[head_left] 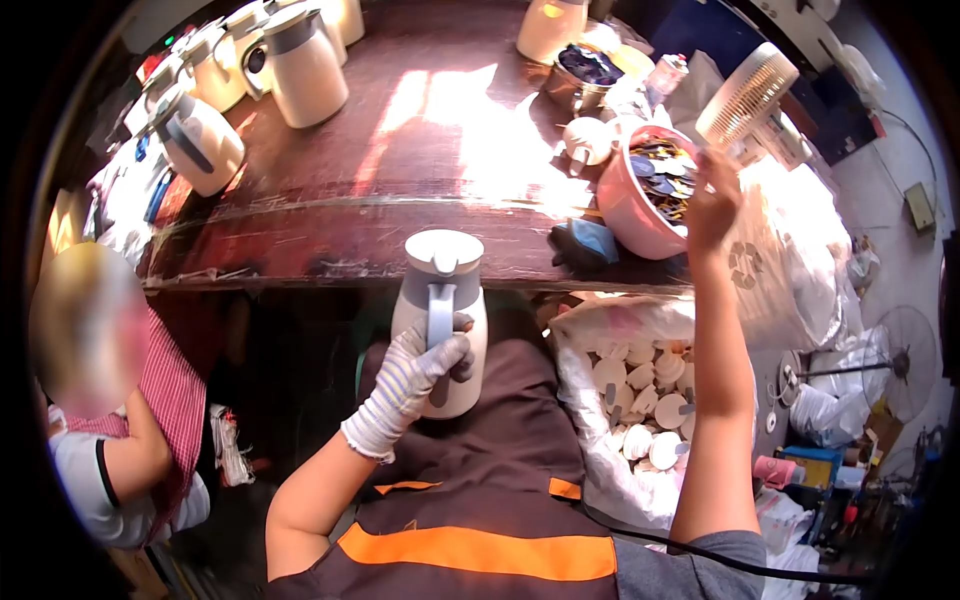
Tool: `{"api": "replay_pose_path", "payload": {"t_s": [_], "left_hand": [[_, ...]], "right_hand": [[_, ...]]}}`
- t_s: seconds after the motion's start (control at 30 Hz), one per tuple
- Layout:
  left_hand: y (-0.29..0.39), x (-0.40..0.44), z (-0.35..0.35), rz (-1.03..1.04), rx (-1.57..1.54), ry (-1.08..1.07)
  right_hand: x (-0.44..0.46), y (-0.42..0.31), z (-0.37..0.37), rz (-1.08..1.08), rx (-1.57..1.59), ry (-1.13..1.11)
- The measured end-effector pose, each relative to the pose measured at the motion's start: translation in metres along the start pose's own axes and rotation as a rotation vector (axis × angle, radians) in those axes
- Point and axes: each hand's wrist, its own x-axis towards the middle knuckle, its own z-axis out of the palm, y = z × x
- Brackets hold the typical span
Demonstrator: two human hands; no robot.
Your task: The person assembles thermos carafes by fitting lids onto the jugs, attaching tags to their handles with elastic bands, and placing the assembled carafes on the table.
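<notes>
My left hand (pixel 412 380), in a striped knit glove, is wrapped round the grey handle of a white vacuum jug (pixel 468 340). The jug stands upright over my lap, its white lid on and its handle facing me. My bare right hand (pixel 714 200) is raised at the right rim of a pink bucket (pixel 622 205). Glare and blur hide its fingers, so I cannot make out whether they hold anything. Many small flat pieces (pixel 662 180), dark, blue and yellow, fill the bucket.
Several similar jugs (pixel 305 80) stand at the table's (pixel 400 190) back left. A dark blue cloth-like item (pixel 585 243) lies beside the bucket. White lids (pixel 640 390) fill a plastic-lined container below. A small fan (pixel 748 92) stands behind. Another person (pixel 140 440) sits at left.
</notes>
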Motion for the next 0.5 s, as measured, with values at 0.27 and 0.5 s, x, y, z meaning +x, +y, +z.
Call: {"api": "replay_pose_path", "payload": {"t_s": [0.27,0.5], "left_hand": [[-0.005,-0.002,-0.002,-0.088,0.045,0.115],[-0.006,-0.008,-0.03,-0.01,0.088,0.293]], "right_hand": [[-0.089,-0.193,-0.069,0.72,0.903,-0.861],[-0.119,-0.248,-0.06,0.708,1.048,-1.301]]}}
